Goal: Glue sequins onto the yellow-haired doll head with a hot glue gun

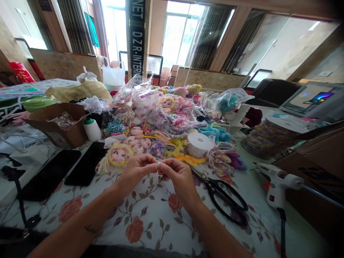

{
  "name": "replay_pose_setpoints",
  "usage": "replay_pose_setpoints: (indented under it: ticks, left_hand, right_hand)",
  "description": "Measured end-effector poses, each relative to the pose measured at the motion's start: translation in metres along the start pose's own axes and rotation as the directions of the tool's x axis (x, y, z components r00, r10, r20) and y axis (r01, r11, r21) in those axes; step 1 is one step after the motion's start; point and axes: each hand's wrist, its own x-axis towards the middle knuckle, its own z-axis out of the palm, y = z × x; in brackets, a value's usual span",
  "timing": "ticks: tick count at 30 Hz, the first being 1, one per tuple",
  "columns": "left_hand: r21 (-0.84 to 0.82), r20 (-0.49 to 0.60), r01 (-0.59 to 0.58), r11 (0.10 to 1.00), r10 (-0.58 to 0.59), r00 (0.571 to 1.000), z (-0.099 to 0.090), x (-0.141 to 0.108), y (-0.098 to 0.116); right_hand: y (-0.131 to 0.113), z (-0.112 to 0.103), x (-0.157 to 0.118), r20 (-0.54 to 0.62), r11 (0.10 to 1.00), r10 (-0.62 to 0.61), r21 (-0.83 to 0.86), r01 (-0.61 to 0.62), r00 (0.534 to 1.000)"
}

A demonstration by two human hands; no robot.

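My left hand (pixel 139 169) and my right hand (pixel 178 176) meet over the flowered tablecloth (pixel 150 211), fingertips pinched together. Between them shows a tiny pale, greenish-white bit (pixel 159 163), too small to name; both hands seem to grip it. Just left of my left hand lies a doll head with yellow yarn hair (pixel 119 154). Behind it are several bare doll faces (pixel 146 143). Black-handled scissors (pixel 224 195) rest right of my right hand, their blades partly hidden behind it. A white spool (pixel 200 143) stands beyond the hands, beside yellow fuzzy strips (pixel 189 158).
Two black phones (pixel 86 165) lie at left near a power strip (pixel 24 168) with cables. A cardboard box (pixel 59 125) and a thread cone (pixel 92 129) stand behind. At right are a glue gun (pixel 279 182), a large yarn spool (pixel 268 138) and a carton (pixel 314 193). Yarn and plastic bags pile up behind.
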Motion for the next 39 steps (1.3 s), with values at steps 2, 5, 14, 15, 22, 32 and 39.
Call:
replay_pose_setpoints:
  ticks: [2, 5, 14, 15, 22, 32, 39]
  left_hand:
    - [0.026, 0.000, 0.003, 1.000, -0.003, 1.000, -0.0007, 0.0000, 0.0002]
    - [0.056, -0.004, 0.011, 0.998, -0.011, 1.000, -0.0014, -0.0008, 0.0003]
    - [0.107, -0.013, 0.001, 0.994, 0.000, 1.000, -0.0013, -0.0008, 0.0006]
    - [0.108, -0.014, 0.002, 0.994, -0.001, 1.000, -0.0013, -0.0006, 0.0007]
    - [0.077, -0.009, 0.010, 0.997, -0.009, 1.000, -0.0004, -0.0015, 0.0018]
    - [0.054, -0.056, 0.002, 0.999, 0.001, 0.998, 0.0003, -0.0007, -0.0037]
    - [0.066, -0.067, -0.029, 0.997, 0.034, 0.997, 0.0012, -0.0004, -0.0068]
  right_hand:
    - [-0.0015, -0.0003, 0.0001, 0.002, 1.000, 0.008, -0.017, -0.008, 1.000]
    - [-0.0031, -0.0011, 0.0006, 0.017, 0.999, 0.013, -0.035, -0.012, 1.000]
    - [-0.0006, -0.0026, 0.0024, 0.049, 0.999, -0.001, -0.038, 0.003, 0.999]
    - [-0.0004, -0.0027, 0.0024, 0.053, 0.999, -0.004, -0.041, 0.006, 0.999]
    - [-0.0004, -0.0029, 0.0026, 0.053, 0.999, -0.026, -0.032, 0.028, 0.998]
    - [0.0012, 0.0013, 0.0011, 0.001, 0.998, -0.053, -0.031, 0.053, 0.999]
    - [0.0031, 0.0030, 0.0000, -0.025, 0.997, -0.061, -0.048, 0.059, 0.998]
